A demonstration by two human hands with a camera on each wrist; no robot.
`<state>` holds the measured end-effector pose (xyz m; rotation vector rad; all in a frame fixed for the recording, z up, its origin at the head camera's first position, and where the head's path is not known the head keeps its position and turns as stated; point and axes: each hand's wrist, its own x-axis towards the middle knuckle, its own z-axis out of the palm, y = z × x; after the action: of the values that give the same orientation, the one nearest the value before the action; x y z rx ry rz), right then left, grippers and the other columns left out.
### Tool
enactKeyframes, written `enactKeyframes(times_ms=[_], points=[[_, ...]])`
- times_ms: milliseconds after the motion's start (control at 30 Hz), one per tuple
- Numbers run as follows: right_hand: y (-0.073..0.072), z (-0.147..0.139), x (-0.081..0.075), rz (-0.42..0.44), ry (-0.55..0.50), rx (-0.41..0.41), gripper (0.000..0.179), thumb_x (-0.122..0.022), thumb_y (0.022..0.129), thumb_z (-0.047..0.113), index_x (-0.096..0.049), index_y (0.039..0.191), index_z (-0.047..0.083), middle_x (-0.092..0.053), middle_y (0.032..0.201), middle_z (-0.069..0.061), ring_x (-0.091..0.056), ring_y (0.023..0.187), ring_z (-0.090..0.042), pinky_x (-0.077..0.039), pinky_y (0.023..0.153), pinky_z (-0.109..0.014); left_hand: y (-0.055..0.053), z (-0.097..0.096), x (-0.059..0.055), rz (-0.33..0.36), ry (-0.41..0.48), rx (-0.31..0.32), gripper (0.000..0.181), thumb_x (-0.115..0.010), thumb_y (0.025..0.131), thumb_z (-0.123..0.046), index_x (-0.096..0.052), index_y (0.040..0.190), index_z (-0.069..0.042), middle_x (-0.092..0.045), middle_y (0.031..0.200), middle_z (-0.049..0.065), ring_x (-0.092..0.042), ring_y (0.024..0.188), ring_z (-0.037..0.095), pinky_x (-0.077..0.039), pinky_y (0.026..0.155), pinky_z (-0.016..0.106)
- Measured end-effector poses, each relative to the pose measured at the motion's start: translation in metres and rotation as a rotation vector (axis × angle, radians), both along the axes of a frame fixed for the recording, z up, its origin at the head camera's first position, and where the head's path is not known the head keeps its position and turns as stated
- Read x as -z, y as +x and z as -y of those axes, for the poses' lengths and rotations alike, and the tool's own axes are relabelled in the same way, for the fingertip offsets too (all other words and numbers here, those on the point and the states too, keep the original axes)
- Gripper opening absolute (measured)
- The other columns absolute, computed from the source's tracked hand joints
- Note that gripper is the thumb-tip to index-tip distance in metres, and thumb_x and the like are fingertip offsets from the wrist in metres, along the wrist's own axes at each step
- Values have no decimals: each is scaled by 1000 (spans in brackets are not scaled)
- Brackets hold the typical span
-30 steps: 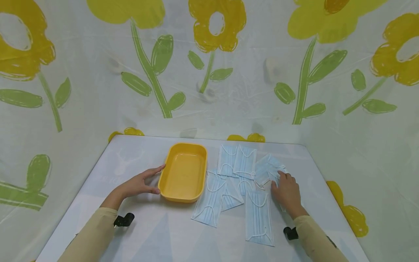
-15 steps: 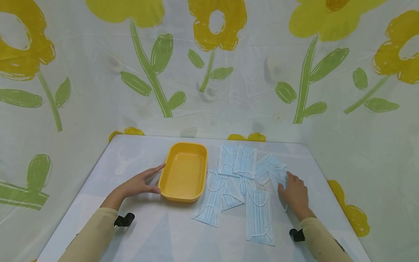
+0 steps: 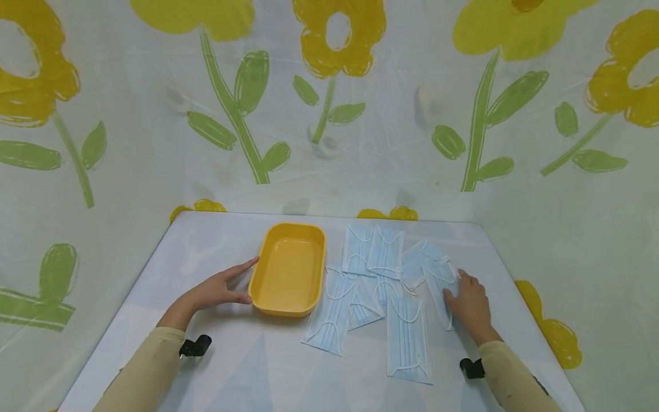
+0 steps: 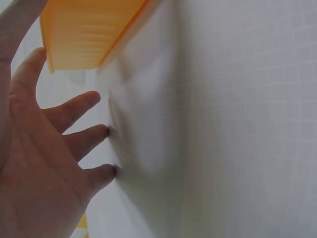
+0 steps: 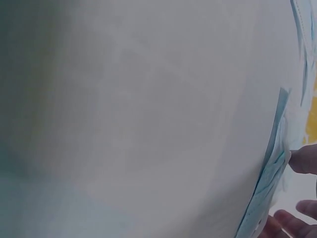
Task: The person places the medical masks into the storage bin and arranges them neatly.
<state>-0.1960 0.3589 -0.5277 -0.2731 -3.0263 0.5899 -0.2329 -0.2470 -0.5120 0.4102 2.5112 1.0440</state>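
My left hand [image 3: 215,290] is at the left side of a yellow plastic tray [image 3: 289,272]. Index finger and thumb touch its wall, and in the left wrist view the other fingers are spread, with their tips close to the tabletop. On the right, my right hand [image 3: 469,303] rests at the right edge of a light-blue face mask [image 3: 440,293]. The right wrist view has the thumb [image 5: 303,159] against this mask [image 5: 267,178], the fingers loosely bent. Part of the mask's edge is hidden by the hand.
Several more face masks [image 3: 408,337] lie flat, partly overlapping, between the tray and my right hand. The pale table [image 3: 247,372] has its back edge against a flower-printed curtain [image 3: 391,131]. A black wrist camera [image 3: 195,346] sits on each sleeve.
My right hand has slid to the right and slightly nearer, uncovering more of the mask beside it. The left hand and the tray have stayed in place.
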Motion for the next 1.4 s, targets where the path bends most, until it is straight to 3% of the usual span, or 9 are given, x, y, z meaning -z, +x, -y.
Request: enactKeyframes(times_ms=[267,467,933,1400], points=[[-6,-6,5,-42,-72,-1,73,-64,95,17,-27,149,-16,-39,137,-45,-40,124,-62,-38,100,-71,-2,0,1,-2,-10,-6,108,-85,77,-52,-24,163,-33,-23,167,16,-17,150,51,-20,112,76],[-7,-7,1,-78,-153,20,67,-60,97,13,-29,149,-16,-45,134,-40,-47,121,-56,-42,98,-66,-2,0,-1,-2,-15,-3,107,-85,77,-52,-24,163,-34,-22,167,16,-16,150,51,-19,112,75],[-14,-11,-3,-65,-183,63,63,-62,96,7,-34,148,-15,-56,127,-36,-55,113,-50,-49,89,-61,-2,1,-1,-14,-3,13,106,-86,78,-50,-24,163,-34,-24,167,15,-17,150,51,-19,113,75],[-19,-17,8,-58,-212,82,66,-63,95,6,-33,149,-14,-58,114,-33,-58,100,-43,-52,89,-59,-1,2,-2,-23,2,26,105,-86,79,-48,-25,163,-33,-24,167,15,-17,150,52,-19,112,75]])
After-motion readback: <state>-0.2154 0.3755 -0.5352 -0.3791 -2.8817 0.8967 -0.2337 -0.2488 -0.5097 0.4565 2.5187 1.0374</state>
